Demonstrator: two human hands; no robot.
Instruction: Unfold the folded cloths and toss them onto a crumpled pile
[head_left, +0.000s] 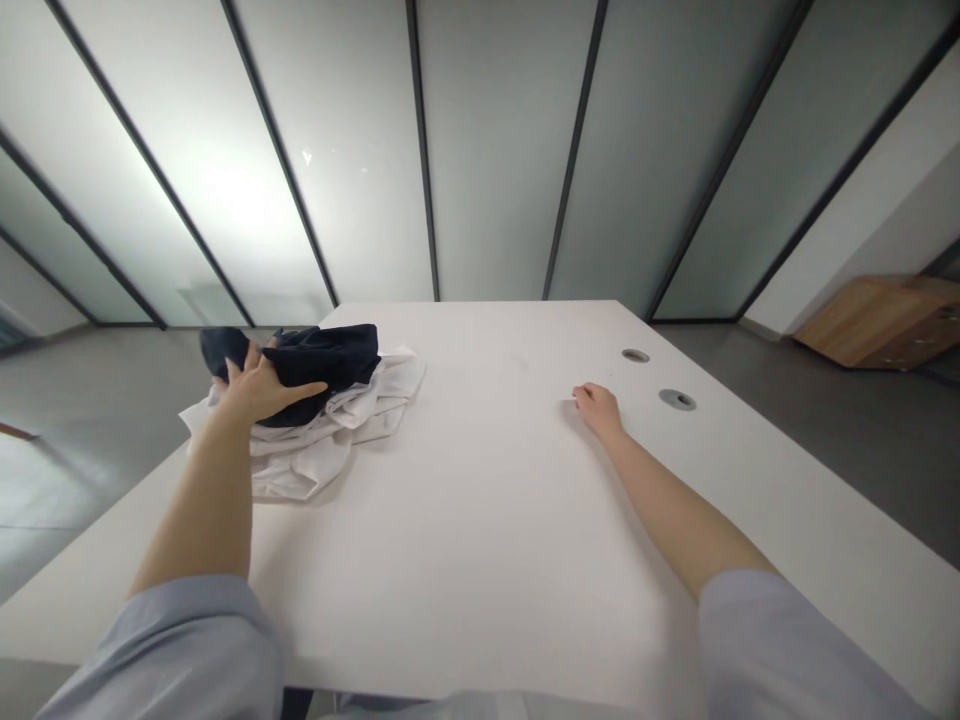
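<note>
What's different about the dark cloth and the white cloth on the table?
The dark cloth is nearly black, but the white cloth is pale. The dark cloth sits on top, and the white cloth lies underneath. The dark cloth is bunched smaller, while the white cloth spreads wider. Both are crumpled.

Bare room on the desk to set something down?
Free white tabletop runs between the white cloth and the right hand, and toward the near edge. Crowded on the left: the left hand on the dark cloth atop the white cloth.

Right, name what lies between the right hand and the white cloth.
White tabletop lies between the right hand and the white cloth, in the head view.
</note>
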